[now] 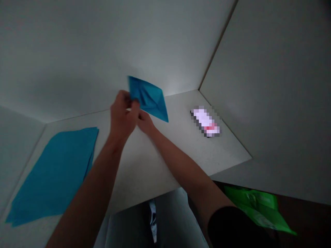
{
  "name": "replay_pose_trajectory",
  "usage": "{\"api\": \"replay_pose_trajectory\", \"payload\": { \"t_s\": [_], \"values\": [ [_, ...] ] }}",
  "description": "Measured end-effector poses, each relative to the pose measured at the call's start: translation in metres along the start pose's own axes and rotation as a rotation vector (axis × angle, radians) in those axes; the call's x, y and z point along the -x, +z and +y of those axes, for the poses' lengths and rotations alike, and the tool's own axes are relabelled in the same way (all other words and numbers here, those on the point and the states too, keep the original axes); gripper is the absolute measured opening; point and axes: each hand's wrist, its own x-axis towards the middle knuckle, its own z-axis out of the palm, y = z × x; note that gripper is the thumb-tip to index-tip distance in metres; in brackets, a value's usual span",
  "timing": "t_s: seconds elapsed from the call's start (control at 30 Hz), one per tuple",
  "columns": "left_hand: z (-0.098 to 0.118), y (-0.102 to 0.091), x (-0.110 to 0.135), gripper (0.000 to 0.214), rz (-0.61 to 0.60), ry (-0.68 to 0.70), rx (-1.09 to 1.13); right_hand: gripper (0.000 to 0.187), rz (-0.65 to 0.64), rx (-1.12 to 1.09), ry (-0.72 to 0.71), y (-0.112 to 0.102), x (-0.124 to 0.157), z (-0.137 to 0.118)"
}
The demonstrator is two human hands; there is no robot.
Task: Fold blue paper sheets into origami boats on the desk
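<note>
My left hand (124,115) is raised over the white desktop, thumb and fingers pinching the left end of a folded blue paper (151,98). The paper is held up at a tilt, with crease lines and a pocket-like fold showing on its face. Just below the paper and partly behind my left hand is my right hand (145,122). Its fingertips are hidden there, so whether they touch the paper is unclear. A stack of flat blue sheets (57,172) lies on the desktop to the left, beside my left forearm.
The white desktop (139,179) meets walls at the back and both sides. On its right part lies a phone (205,120) with a lit, pixelated screen. Below the desk edge at right is a green plastic bag (258,206). My legs are under the front edge.
</note>
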Motion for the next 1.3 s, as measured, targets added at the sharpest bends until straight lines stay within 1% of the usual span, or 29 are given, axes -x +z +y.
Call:
{"api": "replay_pose_trajectory", "payload": {
  "t_s": [0.03,0.07,0.1,0.13,0.17,0.23,0.3,0.37,0.4,0.5,0.6,0.67,0.73,0.8,0.87,0.9,0.97,1.03,1.1,1.17,1.23,1.3],
  "values": [
    [-0.007,-0.024,-0.002,0.022,0.073,0.064,-0.023,0.041,0.003,0.023,-0.017,-0.002,0.001,0.0],
    [-0.018,-0.045,-0.003,0.029,0.146,0.098,-0.013,0.038,0.002,0.031,-0.027,-0.003,0.002,0.0],
    [-0.032,-0.064,-0.003,0.032,0.229,0.075,0.047,0.036,0.005,0.02,-0.029,-0.005,0.003,0.0],
    [-0.048,-0.078,-0.001,0.033,0.3,0.015,0.139,0.034,0.002,0.016,-0.037,-0.006,0.005,-0.001],
    [-0.065,-0.089,0.002,0.035,0.316,-0.067,0.232,0.034,-0.007,0.007,-0.046,-0.007,0.006,-0.003],
    [-0.096,-0.099,0.011,0.033,0.36,-0.193,0.406,0.036,-0.001,0.003,-0.067,-0.008,0.008,-0.006],
    [-0.12,-0.099,0.022,0.037,0.312,-0.313,0.477,0.04,-0.013,-0.01,-0.096,-0.009,0.01,-0.009],
    [-0.134,-0.094,0.033,0.046,0.27,-0.365,0.406,0.046,-0.039,-0.005,-0.112,-0.009,0.012,-0.01],
    [-0.137,-0.091,0.037,0.046,0.25,-0.372,0.351,0.049,-0.045,0.006,-0.12,-0.009,0.013,-0.011],
    [-0.138,-0.082,0.047,0.041,0.205,-0.363,0.247,0.056,-0.066,0.056,-0.139,-0.008,0.019,-0.014],
    [-0.133,-0.077,0.052,0.037,0.172,-0.35,0.212,0.056,-0.114,0.128,-0.156,-0.006,0.027,-0.019],
    [-0.132,-0.075,0.053,0.033,0.161,-0.353,0.186,0.049,-0.153,0.184,-0.19,-0.005,0.031,-0.023],
    [-0.134,-0.074,0.052,0.031,0.156,-0.372,0.169,0.037,-0.185,0.247,-0.237,-0.004,0.032,-0.025],
    [-0.137,-0.072,0.052,0.028,0.153,-0.404,0.186,0.026,-0.204,0.305,-0.269,-0.005,0.032,-0.024],
    [-0.141,-0.071,0.052,0.025,0.146,-0.439,0.226,0.019,-0.207,0.338,-0.27,-0.005,0.031,-0.022],
    [-0.143,-0.071,0.052,0.024,0.14,-0.456,0.247,0.019,-0.2,0.34,-0.265,-0.006,0.03,-0.02],
    [-0.145,-0.071,0.053,0.025,0.124,-0.478,0.292,0.029,-0.174,0.318,-0.25,-0.006,0.027,-0.016],
    [-0.146,-0.072,0.054,0.025,0.102,-0.471,0.323,0.038,-0.134,0.276,-0.229,-0.006,0.026,-0.012],
    [-0.143,-0.073,0.055,0.019,0.079,-0.404,0.29,0.039,-0.11,0.243,-0.195,-0.006,0.025,-0.009],
    [-0.14,-0.076,0.056,0.011,0.074,-0.277,0.18,0.036,-0.116,0.24,-0.18,-0.006,0.024,-0.009],
    [-0.136,-0.078,0.056,0.007,0.08,-0.17,0.066,0.033,-0.14,0.268,-0.202,-0.006,0.025,-0.01],
    [-0.132,-0.08,0.057,0.008,0.08,-0.132,0.004,0.03,-0.167,0.307,-0.23,-0.007,0.025,-0.012]
  ]
}}
